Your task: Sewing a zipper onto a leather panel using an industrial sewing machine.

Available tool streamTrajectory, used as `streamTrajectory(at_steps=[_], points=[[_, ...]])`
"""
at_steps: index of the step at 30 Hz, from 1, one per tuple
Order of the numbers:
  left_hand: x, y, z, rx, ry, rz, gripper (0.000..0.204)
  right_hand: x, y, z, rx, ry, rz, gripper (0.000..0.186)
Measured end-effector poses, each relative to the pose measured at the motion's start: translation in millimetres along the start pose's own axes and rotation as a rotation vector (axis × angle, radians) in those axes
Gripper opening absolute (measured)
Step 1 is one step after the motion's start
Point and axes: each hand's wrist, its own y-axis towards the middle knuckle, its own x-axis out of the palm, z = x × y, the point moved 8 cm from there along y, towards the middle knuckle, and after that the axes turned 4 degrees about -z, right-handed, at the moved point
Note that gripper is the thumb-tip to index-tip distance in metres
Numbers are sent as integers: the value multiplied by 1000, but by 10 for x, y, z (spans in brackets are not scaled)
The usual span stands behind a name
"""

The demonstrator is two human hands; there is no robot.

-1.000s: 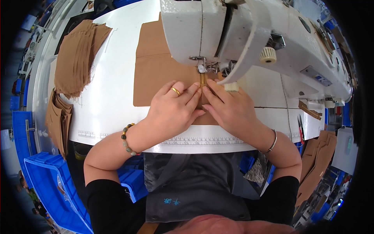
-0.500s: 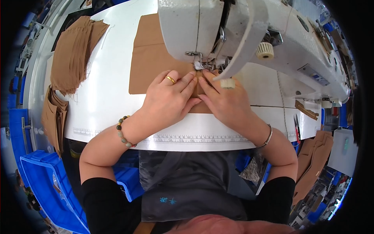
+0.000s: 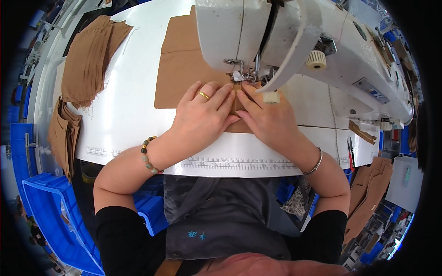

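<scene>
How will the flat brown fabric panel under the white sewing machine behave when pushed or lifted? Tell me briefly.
The flat brown fabric panel will likely droop if lifted by a corner, as it looks thin. Pushed, it should slide readily over the glossy white tabletop, though the left hand and right hand resting on it may hold it back.

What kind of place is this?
It looks like a sewing workshop: there's a big white sewing machine, a flat brown cloth panel partly beneath it, and a fanned stack of brown cloth pieces.
</scene>
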Motion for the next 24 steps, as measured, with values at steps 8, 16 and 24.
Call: streamTrajectory(at_steps=[8, 16, 24], points=[[29, -4, -18, -16, 16, -15, 54, 49, -79, 261, 191, 230, -78, 37], [13, -8, -52, -15, -15, -6, 53, 233, -236, 676, 638, 927, -86, 22], [53, -3, -74, -19, -48, -50, 48, 61, -53, 165, 114, 63, -90, 36]])
